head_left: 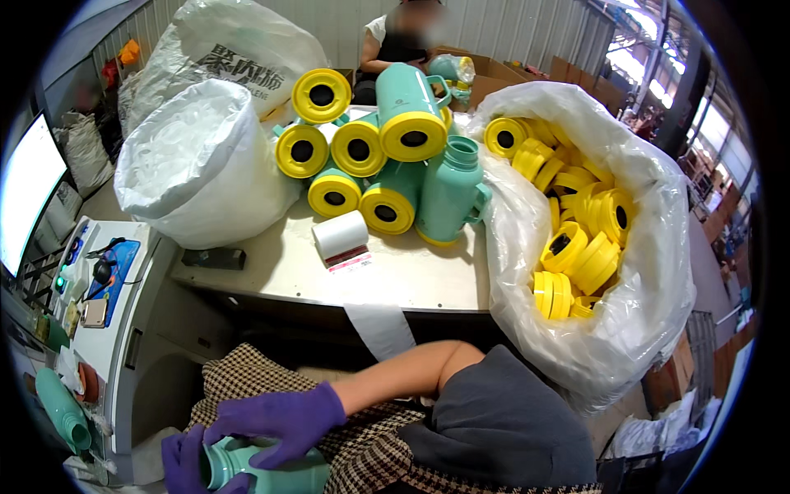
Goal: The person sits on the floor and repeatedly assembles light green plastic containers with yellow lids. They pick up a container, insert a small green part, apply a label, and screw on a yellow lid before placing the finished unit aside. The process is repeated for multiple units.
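Note:
A teal thermos bottle (284,473) lies on its side low in my lap, its ringed neck pointing left. My right hand (276,420), in a purple glove, reaches across from the right and grips the bottle from above near its neck and shoulder. Beside the neck is my left hand (185,463), gloved in purple too, its fingers curled round that end; the picture's lower edge cuts it off. On the table (411,284) stands another teal thermos (451,193) with an uncapped neck. Several teal thermoses (405,107) with yellow bases lie stacked next to it.
A plastic sack of yellow rings (580,214) bulges at the right. At the left stands a white sack (206,173) of translucent pieces. A label roll (341,236) lies on the table. A side desk (115,296) holds a phone (94,313). Another person (395,45) sits behind.

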`<action>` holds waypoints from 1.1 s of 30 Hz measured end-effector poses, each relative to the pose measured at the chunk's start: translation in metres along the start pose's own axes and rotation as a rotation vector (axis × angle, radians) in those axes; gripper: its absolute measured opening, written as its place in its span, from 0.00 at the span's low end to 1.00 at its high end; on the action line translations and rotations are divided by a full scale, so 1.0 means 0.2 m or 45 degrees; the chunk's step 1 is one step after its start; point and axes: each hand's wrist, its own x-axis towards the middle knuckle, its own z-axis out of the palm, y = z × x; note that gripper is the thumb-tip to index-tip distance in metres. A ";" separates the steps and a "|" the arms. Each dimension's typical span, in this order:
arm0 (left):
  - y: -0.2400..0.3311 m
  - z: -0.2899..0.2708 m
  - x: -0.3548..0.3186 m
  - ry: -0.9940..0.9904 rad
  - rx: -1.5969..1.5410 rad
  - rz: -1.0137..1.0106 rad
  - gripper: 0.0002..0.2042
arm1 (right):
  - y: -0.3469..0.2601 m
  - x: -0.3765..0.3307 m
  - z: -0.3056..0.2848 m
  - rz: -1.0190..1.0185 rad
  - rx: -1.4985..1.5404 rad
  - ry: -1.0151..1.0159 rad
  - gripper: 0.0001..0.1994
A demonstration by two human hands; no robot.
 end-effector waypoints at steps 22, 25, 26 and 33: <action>-0.48 1.04 -0.64 1.257 -1.550 -0.727 0.27 | -1.37 -1.22 -2.44 2.752 -2.124 0.572 0.29; -0.35 0.96 -0.54 1.224 -1.367 -0.765 0.19 | -1.39 -1.17 -2.46 2.644 -2.109 0.586 0.31; -0.35 0.96 -0.53 1.183 -1.351 -0.783 0.18 | -1.44 -1.17 -2.47 2.612 -2.101 0.603 0.31; -0.30 0.92 -0.54 1.504 -1.399 -0.939 0.16 | -1.57 -0.74 -2.42 1.867 -1.559 0.668 0.35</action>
